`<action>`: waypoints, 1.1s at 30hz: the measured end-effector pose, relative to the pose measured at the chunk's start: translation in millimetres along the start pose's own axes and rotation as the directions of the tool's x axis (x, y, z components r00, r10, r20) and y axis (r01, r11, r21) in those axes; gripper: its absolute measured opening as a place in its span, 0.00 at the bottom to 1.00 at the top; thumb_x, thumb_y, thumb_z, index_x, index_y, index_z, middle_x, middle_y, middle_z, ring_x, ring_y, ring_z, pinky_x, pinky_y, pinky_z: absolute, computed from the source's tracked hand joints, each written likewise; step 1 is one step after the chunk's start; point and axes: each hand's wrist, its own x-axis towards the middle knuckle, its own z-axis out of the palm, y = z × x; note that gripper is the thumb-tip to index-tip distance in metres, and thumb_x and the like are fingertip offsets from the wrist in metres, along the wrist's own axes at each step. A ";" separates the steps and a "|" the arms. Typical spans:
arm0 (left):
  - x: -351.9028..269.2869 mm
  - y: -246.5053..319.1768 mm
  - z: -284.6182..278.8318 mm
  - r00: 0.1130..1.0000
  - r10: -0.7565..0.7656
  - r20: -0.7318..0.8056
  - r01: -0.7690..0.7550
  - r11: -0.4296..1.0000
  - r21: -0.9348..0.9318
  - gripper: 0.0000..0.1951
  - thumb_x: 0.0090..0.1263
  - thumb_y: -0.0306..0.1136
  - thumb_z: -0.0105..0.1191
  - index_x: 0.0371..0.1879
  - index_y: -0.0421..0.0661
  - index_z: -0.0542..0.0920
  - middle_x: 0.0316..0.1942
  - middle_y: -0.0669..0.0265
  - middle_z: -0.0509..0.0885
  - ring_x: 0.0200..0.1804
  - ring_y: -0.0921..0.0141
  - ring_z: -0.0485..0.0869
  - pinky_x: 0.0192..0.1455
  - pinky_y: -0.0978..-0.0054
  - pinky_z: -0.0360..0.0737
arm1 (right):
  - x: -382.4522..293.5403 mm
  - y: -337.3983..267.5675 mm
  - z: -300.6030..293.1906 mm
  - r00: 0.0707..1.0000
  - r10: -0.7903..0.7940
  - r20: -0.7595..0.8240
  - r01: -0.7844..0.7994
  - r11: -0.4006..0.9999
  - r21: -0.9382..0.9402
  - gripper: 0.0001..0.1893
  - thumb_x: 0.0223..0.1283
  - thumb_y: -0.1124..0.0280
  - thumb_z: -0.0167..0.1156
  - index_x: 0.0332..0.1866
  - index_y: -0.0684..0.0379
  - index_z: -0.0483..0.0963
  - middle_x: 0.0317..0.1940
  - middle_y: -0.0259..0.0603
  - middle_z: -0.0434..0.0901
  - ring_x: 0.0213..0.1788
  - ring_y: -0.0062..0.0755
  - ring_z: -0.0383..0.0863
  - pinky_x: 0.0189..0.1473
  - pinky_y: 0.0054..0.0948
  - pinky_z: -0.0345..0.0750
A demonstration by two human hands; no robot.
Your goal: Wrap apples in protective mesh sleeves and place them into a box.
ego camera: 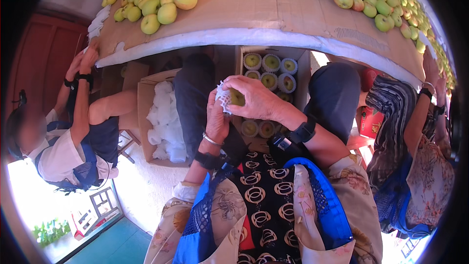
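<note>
Between my two hands is a green apple [237, 97], partly covered by a white foam net sleeve [224, 97]. My left hand [217, 121] grips the sleeve from below and the left side. My right hand [256, 97] curls over the apple, thumb and fingers around its bare right side. Below and behind them a cardboard box [303, 69] holds several apples in foam nets, such as one netted apple [271, 62], set in rows. To the left, between me and a co-worker, stands another cardboard box [146, 146] heaped with white foam nets [166, 128].
A cardboard-covered table [234, 14] with a white-wrapped edge spans the front, with loose apples [176, 0] piled on it. One co-worker [69, 146] sits at the left, handling white nets [98, 22]. Another co-worker [425, 176] sits at the right beside a red box [370, 123].
</note>
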 end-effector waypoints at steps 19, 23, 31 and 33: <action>-2.3 12.6 3.9 0.982 -0.175 0.071 0.188 0.939 -0.289 0.22 0.69 0.48 0.41 0.56 0.50 0.71 0.53 0.66 0.78 0.54 0.65 0.77 0.54 0.61 0.74 | 3.7 2.0 -5.9 0.997 -0.012 -0.078 0.017 0.998 0.058 0.25 0.46 0.64 0.65 0.51 0.61 0.70 0.49 0.49 0.75 0.52 0.48 0.76 0.57 0.37 0.72; -4.4 11.7 7.1 0.990 -0.125 0.070 0.140 0.954 -0.265 0.20 0.71 0.46 0.42 0.57 0.52 0.68 0.54 0.68 0.75 0.54 0.69 0.76 0.53 0.66 0.76 | 3.2 1.9 -6.0 0.995 -0.049 -0.084 0.050 0.999 0.016 0.26 0.45 0.65 0.65 0.52 0.61 0.69 0.48 0.49 0.75 0.51 0.48 0.76 0.56 0.38 0.73; -4.3 3.8 5.7 0.999 -0.004 0.033 0.010 0.983 -0.185 0.20 0.71 0.46 0.43 0.58 0.50 0.66 0.54 0.68 0.74 0.55 0.72 0.75 0.56 0.70 0.75 | 1.1 0.2 0.0 0.999 0.023 -0.035 -0.025 0.997 -0.069 0.24 0.45 0.68 0.64 0.51 0.60 0.69 0.48 0.50 0.74 0.50 0.51 0.76 0.54 0.38 0.73; -3.2 3.2 5.0 0.999 0.005 0.038 0.002 0.982 -0.190 0.21 0.72 0.46 0.42 0.58 0.48 0.66 0.53 0.68 0.75 0.54 0.72 0.75 0.56 0.71 0.74 | -1.3 -0.9 1.1 0.999 0.053 -0.010 -0.054 0.995 -0.081 0.25 0.45 0.67 0.64 0.51 0.61 0.68 0.49 0.52 0.73 0.50 0.52 0.76 0.54 0.39 0.74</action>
